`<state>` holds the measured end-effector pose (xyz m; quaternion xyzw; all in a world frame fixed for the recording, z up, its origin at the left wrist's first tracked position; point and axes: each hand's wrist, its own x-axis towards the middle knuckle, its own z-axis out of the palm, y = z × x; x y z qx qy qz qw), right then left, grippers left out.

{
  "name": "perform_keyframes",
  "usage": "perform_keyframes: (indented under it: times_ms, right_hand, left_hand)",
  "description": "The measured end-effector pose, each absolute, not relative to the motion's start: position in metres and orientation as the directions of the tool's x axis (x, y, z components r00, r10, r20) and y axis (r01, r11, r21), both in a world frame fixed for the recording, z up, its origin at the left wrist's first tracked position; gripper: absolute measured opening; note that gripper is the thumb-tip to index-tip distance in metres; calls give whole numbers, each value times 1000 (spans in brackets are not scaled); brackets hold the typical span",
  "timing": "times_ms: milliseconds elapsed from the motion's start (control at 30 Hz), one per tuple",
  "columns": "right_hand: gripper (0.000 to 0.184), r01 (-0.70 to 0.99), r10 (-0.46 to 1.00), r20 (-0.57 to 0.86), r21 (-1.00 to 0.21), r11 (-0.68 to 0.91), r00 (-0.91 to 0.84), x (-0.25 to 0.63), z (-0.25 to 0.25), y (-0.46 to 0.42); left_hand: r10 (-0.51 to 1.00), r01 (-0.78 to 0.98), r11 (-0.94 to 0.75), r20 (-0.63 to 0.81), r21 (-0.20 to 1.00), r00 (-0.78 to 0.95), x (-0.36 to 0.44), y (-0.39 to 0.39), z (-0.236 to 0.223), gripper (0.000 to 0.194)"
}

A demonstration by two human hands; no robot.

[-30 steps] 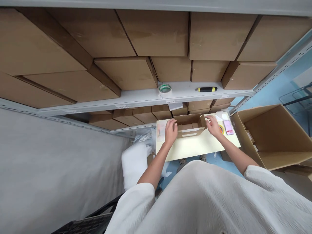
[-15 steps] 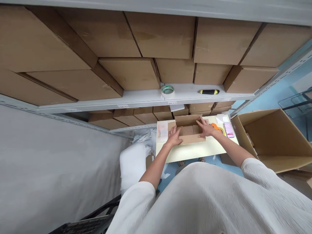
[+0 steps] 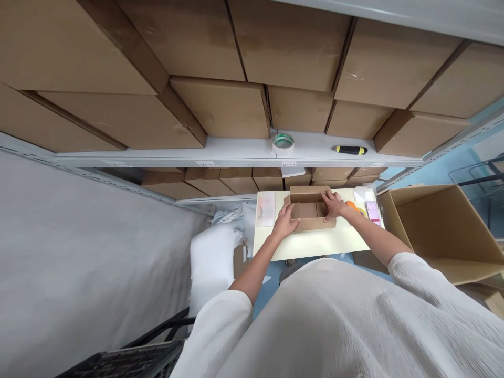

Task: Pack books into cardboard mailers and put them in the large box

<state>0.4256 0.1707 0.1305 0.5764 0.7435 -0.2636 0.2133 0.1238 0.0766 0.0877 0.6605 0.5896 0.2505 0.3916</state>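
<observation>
A small open cardboard box [image 3: 315, 224] sits on the pale yellow table [image 3: 315, 245], its walls standing up and its inner bottom panels showing. At the left end, my left hand [image 3: 285, 223] closes on the box wall, thumb along the near side. My right hand [image 3: 334, 205] grips the opposite end, its fingers bent over the rim and partly hiding it. Just right of that hand lie an orange tape dispenser [image 3: 352, 206] and a phone with a pinkish screen [image 3: 373, 211]. A clear plastic packet [image 3: 266, 209] rests on the table's left side.
Shelves ahead hold rows of cardboard cartons [image 3: 220, 107]. On the shelf edge are a tape roll [image 3: 282, 144] and a yellow-black cutter [image 3: 349, 150]. A large open carton [image 3: 444, 226] stands right of the table, white foam wrap [image 3: 212, 262] to its left.
Both end flaps, folded outward before, are now up against the box ends. My hands have drawn in on the ends, and the camera view has shifted slightly.
</observation>
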Motion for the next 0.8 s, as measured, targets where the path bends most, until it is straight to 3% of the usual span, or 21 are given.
perform_keyframes:
  times_ms: [167,333,533,800]
  right_hand:
    - [163,972,748,-622,-136,190,-234,427,130,170]
    - [163,974,753,-617,-153,169,-228,426,138,166]
    - [164,980,754,-625,-121,160,-201,425,144,162]
    - [164,983,762,-620,-102,154,-184,425,143,160]
  left_hand:
    - [976,340,215,-189,916,-109,97,99,76,44]
    - [841,347,486,-321,802,-436,52,122,53,37]
    - [735,497,676,-449,544,-508,21,129,19,46]
    - [661,533,748,-516,397,-544,34,139,1,55]
